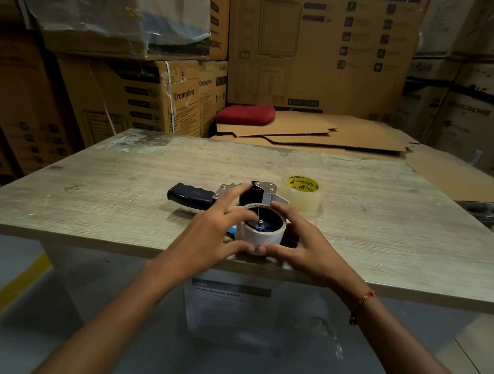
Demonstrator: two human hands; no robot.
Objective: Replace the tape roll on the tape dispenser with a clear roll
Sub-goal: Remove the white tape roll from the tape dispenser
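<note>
Wood-grain surface (354, 210): worn, scuffed
Room: stacked cardboard boxes (147, 94)
Clear roll (303, 193): beside tape dispenser (207, 196)
Hands: left hand (217, 231), right hand (303, 242) clasp empty core (261, 235)

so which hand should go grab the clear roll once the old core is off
Right. The clear roll sits on the table just beyond the right hand, on its side. The left hand would have to cross over the dispenser.

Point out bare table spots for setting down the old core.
Bare: the table left of the dispenser handle, and right of the clear roll. Crowded: the near edge middle, where both hands grip the core.
</note>
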